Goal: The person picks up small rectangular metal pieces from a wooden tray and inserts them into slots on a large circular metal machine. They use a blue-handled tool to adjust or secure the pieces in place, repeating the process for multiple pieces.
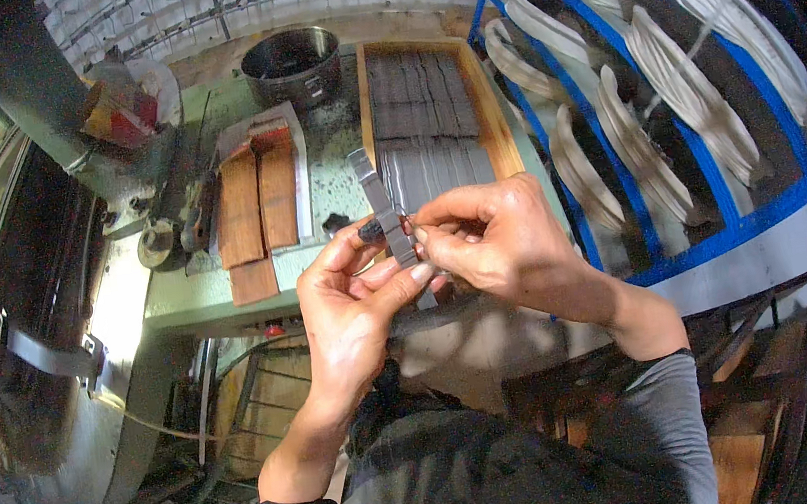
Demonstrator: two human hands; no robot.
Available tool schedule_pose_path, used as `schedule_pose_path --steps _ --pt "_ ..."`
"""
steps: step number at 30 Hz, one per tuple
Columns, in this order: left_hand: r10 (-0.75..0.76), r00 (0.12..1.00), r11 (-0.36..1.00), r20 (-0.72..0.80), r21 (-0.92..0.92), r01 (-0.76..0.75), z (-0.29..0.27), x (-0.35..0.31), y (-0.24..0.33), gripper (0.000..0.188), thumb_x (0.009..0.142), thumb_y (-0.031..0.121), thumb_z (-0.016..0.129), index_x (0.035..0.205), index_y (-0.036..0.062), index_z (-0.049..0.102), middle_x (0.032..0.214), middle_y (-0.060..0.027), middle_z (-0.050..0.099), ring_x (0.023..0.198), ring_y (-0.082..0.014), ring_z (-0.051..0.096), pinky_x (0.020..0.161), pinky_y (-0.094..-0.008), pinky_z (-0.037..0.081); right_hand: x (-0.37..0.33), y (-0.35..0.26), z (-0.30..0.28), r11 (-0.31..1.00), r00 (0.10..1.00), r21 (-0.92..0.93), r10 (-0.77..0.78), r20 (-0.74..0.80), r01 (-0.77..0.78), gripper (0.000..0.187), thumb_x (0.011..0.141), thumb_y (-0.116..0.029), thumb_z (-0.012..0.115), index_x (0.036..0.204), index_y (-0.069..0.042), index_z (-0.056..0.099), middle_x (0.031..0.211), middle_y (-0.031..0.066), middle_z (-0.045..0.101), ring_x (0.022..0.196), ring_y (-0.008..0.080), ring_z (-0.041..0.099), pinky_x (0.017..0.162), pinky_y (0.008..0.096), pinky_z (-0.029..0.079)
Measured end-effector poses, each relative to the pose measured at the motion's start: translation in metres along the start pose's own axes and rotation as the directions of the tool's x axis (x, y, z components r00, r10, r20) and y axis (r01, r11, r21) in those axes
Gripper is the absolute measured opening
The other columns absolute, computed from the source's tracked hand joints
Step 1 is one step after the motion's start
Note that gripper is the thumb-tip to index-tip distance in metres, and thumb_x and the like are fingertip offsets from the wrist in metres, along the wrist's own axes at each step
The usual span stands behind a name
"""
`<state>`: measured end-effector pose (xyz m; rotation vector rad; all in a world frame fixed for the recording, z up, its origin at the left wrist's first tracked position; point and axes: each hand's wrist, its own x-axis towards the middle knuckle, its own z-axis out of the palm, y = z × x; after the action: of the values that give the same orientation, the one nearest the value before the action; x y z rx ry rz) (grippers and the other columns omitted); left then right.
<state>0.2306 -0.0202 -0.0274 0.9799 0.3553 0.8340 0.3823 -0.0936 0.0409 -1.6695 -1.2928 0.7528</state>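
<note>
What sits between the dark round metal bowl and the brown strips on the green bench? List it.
Head view: between the bowl and the brown strips there is only bare green bench top, dusted with dark grit, plus the pale sheet's upper edge.

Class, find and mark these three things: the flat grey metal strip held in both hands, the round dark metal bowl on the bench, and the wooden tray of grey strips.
Flat grey metal strip point(379, 202), head view, upper half.
Round dark metal bowl point(293, 76), head view, front wall.
Wooden tray point(493, 120), head view, right rim.
</note>
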Motion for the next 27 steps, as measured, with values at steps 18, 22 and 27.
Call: schedule_pose_path --steps 18,22,27 --pt "-0.274 0.926 0.954 -0.260 0.047 0.295 -0.050 -0.156 -0.014 0.044 0.084 -0.014 0.067 0.126 -0.0050 0.057 0.112 -0.0186 0.071 0.091 -0.0291 0.074 0.080 -0.0381 0.063 -0.076 0.047 0.105 0.987 0.988 0.077 -0.147 0.041 0.144 0.030 0.086 -0.007 0.070 0.114 0.004 0.068 0.087 0.0132 0.073 0.065 0.0157 0.068 0.059 0.0306 0.052" --pt "-0.351 0.915 0.936 -0.199 -0.061 0.346 -0.075 -0.186 -0.006 0.045 0.084 -0.014 0.068 0.126 -0.0045 0.055 0.113 -0.0207 0.070 0.093 -0.0310 0.074 0.083 -0.0398 0.063 -0.072 0.043 0.145 0.915 0.966 0.390 -0.001 0.257 -0.102 0.054 0.082 0.005 0.075 0.134 -0.002 0.060 0.093 0.0030 0.071 0.086 0.0048 0.061 0.074 0.0207 0.052" --pt "-0.353 0.919 0.933 -0.178 0.002 0.359 -0.124 -0.219 0.013 0.046 0.083 -0.012 0.070 0.126 -0.0044 0.055 0.114 -0.0218 0.070 0.095 -0.0310 0.074 0.083 -0.0381 0.063 -0.082 0.030 0.207 0.957 0.982 0.288 -0.035 0.185 -0.020 0.049 0.080 0.004 0.077 0.128 -0.002 0.065 0.091 0.0023 0.071 0.084 0.0054 0.063 0.073 0.0213 0.053"
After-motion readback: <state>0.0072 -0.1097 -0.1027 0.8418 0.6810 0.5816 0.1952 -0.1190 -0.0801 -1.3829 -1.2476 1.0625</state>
